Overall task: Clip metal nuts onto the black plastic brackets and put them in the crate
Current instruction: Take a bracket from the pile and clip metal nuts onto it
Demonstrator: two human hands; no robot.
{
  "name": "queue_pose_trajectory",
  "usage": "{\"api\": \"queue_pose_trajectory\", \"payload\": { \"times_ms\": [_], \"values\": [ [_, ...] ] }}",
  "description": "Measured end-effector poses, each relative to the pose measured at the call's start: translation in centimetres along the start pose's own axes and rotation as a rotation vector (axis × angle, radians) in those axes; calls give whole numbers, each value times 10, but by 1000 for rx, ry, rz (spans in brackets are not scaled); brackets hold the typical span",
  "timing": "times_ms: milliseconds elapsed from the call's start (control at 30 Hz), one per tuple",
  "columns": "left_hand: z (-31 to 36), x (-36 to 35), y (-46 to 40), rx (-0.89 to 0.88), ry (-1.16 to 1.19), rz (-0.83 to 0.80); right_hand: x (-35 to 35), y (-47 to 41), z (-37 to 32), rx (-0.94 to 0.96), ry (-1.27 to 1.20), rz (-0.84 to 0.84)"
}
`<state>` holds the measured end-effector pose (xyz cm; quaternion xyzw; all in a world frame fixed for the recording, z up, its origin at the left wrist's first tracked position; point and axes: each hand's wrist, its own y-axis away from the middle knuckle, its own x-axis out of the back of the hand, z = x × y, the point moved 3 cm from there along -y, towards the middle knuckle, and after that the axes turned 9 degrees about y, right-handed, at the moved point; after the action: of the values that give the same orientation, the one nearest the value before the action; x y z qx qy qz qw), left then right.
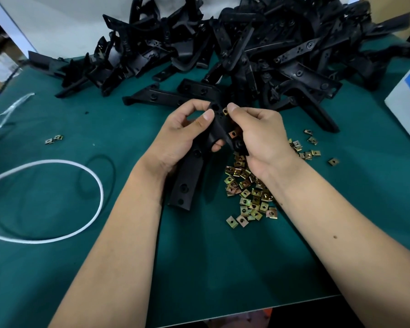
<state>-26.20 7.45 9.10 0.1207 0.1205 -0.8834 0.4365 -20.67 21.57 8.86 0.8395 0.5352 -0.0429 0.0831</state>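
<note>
My left hand (185,136) held the black bracket (199,162) in a curled grip above the tabletop (128,245), its long axis running from near my wrist up and away. My right hand (258,136) pinched a metal nut (225,111) just beside the bracket's far end, on its right edge. Loose nuts (251,192) lay below my right wrist. How far the nut was seated I couldn't tell; no crate showed.

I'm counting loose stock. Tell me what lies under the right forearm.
Brass-coloured metal nuts lie heaped on the green mat, running under the right hand and its forearm. How many the arm covers cannot be seen. More show beyond its far side.
</note>
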Motion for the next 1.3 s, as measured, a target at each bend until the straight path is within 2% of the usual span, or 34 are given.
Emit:
{"api": "queue_pose_trajectory", "payload": {
  "times_ms": [100, 267, 633, 967, 1300],
  "values": [
    [0, 1, -1, -5, -6, 15, -4, 3, 0, -7, -22, -28],
    [-2, 1, -1, -19, 33, 49, -4, 3, 0, -40, -100, 72],
    [-3, 0, -2, -22, -36, 33, -4, 1, 2, -77, -125, 59],
    [-1, -3, 0, -48, -67, 101, -1, -4, 3, -21, 4, -51],
    [-4, -5, -1, -41, -135, 141, 2, -3, 1, 61, 122, -46]
  ]
}}
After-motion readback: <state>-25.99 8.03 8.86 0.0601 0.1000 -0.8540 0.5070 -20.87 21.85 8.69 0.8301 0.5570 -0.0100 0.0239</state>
